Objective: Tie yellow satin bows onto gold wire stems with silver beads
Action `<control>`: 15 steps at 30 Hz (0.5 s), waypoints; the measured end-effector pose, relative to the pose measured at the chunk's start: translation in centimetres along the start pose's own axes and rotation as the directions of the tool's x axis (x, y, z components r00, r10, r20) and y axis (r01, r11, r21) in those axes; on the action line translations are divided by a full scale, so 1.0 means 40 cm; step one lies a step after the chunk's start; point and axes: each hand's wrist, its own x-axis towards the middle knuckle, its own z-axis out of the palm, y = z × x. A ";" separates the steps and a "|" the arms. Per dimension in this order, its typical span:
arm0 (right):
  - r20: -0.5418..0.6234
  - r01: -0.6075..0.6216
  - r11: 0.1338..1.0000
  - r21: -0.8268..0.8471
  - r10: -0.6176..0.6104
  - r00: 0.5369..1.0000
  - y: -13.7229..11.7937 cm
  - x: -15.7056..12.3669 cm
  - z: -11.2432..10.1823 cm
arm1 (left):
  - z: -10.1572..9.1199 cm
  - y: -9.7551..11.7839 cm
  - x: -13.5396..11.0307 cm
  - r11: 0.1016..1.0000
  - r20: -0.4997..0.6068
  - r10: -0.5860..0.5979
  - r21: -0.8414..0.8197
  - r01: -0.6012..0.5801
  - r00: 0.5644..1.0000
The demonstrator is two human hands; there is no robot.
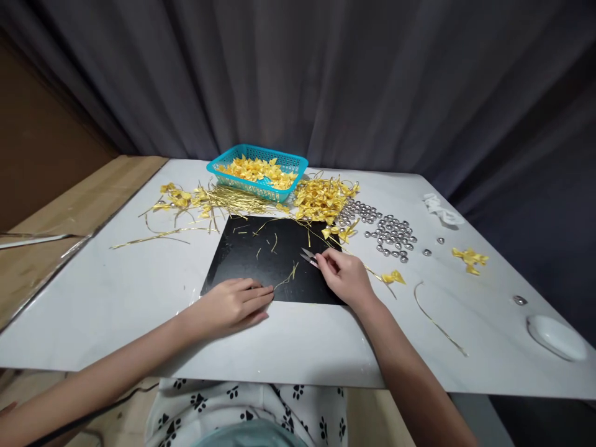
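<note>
My left hand (235, 304) lies across the front left edge of a black mat (242, 261), its fingers stretched out flat. Its fingertips are at the end of a thin gold strand (287, 277) that fans into several ends. Over the mat's right side, my right hand (347, 276) is closed around small scissors (309, 256), whose blades point left and stand slightly apart. The grip of the scissors is mostly hidden in the fingers. Short gold snippets (274, 242) are scattered on the mat between and beyond my hands.
Behind the mat stands a blue basket (302, 162) of yellow ribbon pieces. Beside it are a bundle of gold strands (239, 200) and a pile of yellow bows (323, 197). Silver teardrop beads (393, 234) spread to the right. A white oval object (556, 336) sits near the right edge.
</note>
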 end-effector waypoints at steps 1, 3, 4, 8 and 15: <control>-0.002 -0.003 1.000 -0.002 0.003 1.000 0.001 0.001 -0.001 | 0.002 0.010 -0.011 1.000 -0.009 -0.026 0.004 0.026 1.000; -0.006 -0.005 1.000 -0.006 0.005 1.000 0.000 0.003 -0.002 | 0.004 0.032 -0.035 0.996 -0.017 -0.085 0.019 0.085 0.996; -0.007 -0.004 1.000 -0.007 0.004 1.000 -0.002 0.003 -0.002 | 0.003 0.042 -0.046 0.995 -0.008 -0.099 0.023 0.099 0.995; 0.004 0.012 1.000 -0.004 -0.012 1.000 -0.005 0.004 0.002 | -0.008 0.070 -0.083 0.991 -0.007 -0.117 0.069 0.117 0.993; -0.004 0.048 0.999 0.018 -0.048 0.999 -0.016 -0.005 0.004 | -0.019 0.102 -0.158 0.979 -0.103 -0.167 0.102 0.177 0.981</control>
